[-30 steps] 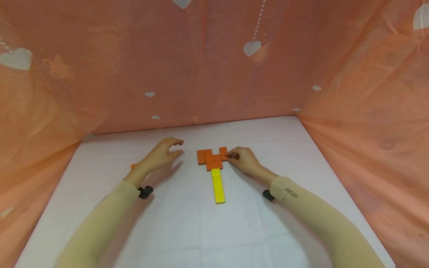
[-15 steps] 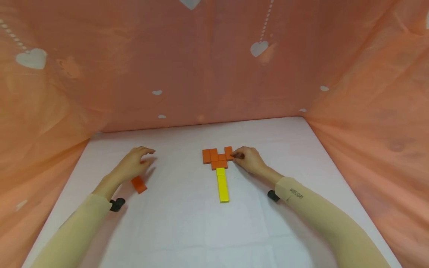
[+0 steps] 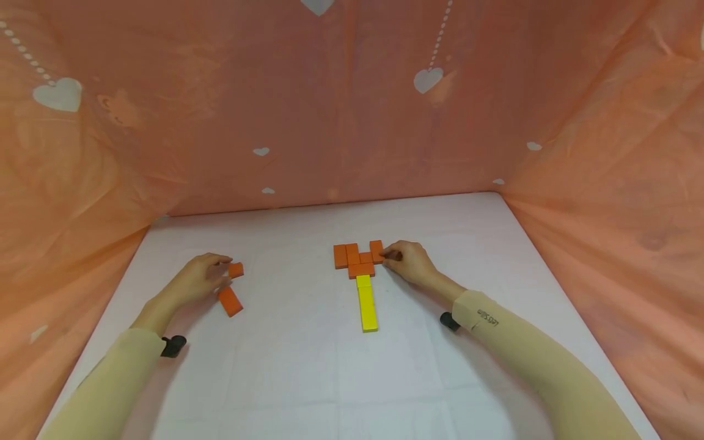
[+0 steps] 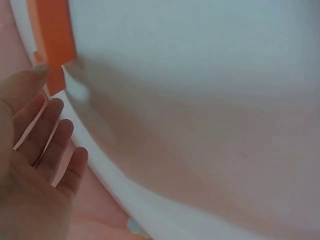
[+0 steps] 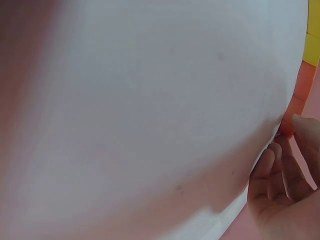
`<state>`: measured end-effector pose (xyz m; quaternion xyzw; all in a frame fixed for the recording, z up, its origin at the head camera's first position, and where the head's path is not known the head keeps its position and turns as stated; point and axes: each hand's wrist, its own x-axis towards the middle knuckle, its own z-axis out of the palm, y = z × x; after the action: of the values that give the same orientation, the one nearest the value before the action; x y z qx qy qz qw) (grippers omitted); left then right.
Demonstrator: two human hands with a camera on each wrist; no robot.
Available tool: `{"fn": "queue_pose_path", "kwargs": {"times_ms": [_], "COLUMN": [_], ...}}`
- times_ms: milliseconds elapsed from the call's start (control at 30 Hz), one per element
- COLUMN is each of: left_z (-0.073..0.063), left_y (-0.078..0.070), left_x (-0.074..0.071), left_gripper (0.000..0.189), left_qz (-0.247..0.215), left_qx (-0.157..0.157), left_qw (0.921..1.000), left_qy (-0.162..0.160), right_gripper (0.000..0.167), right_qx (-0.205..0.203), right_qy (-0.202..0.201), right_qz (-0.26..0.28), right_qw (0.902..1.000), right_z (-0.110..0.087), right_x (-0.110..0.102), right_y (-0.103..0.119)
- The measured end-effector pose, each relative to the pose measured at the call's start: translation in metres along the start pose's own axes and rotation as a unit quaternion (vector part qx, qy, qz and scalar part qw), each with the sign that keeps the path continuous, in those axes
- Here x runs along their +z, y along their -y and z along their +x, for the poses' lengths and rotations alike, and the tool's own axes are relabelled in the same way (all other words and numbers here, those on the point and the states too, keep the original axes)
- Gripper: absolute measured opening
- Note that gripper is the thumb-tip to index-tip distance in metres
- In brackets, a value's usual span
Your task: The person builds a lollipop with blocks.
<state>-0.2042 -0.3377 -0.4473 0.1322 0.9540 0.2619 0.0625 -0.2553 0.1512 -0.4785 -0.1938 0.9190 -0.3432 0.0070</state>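
Observation:
In the head view, my left hand (image 3: 195, 282) is at a small orange block (image 3: 236, 269) on the table's left side, thumb and forefinger spread beside it. Nearer me lies a longer orange block (image 3: 230, 302), just below the thumb; in the left wrist view the other fingers are loosely extended. My right hand (image 3: 412, 263) pinches the lower right part of an upright orange block (image 3: 376, 250). That block joins a flat cluster of orange blocks (image 3: 361, 270), above a yellow strip (image 3: 368, 309) of a short and a long block. The right fingertips are partly hidden.
A white cloth covers the table (image 3: 297, 360). Pink-orange curtains (image 3: 341, 122) with white hearts enclose its back and sides. A black wrist camera (image 3: 174, 346) hangs under the left wrist and another (image 3: 450, 321) under the right.
My left hand has moved left and toward me, away from the cluster, to the small orange block, uncovering the loose blocks. The right hand stays at its block. The head view has shifted slightly.

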Motion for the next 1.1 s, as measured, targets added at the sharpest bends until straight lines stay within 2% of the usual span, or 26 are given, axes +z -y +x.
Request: {"fn": "queue_pose_path", "kwargs": {"times_ms": [367,700,967,1100], "left_z": [0.0013,0.0053,0.0038,0.0043], "left_y": [0.0032,0.0074,0.0038,-0.0023], "left_x": [0.0062,0.0096,0.0095,0.0094], "left_gripper": [0.037,0.036,0.038,0.039], "left_qz": [-0.01,-0.005,-0.022,-0.035], "left_qx": [0.012,0.006,-0.007,0.0], "left_qw": [0.9997,0.9996,0.9995,0.9991], "left_qy": [-0.017,-0.028,-0.021,-0.026], "right_gripper": [0.023,0.023,0.022,0.021], "right_qx": [0.008,0.005,-0.004,-0.003], "right_qy": [0.002,0.0,-0.003,0.0], "right_qz": [0.002,-0.001,0.001,0.001], "right_qw": [1.0,1.0,1.0,1.0], "right_z": [0.0003,0.0009,0.0007,0.0009], "right_x": [-0.0001,-0.0003,-0.0005,-0.0002], "right_y": [-0.001,-0.0008,-0.0002,-0.0002]}}
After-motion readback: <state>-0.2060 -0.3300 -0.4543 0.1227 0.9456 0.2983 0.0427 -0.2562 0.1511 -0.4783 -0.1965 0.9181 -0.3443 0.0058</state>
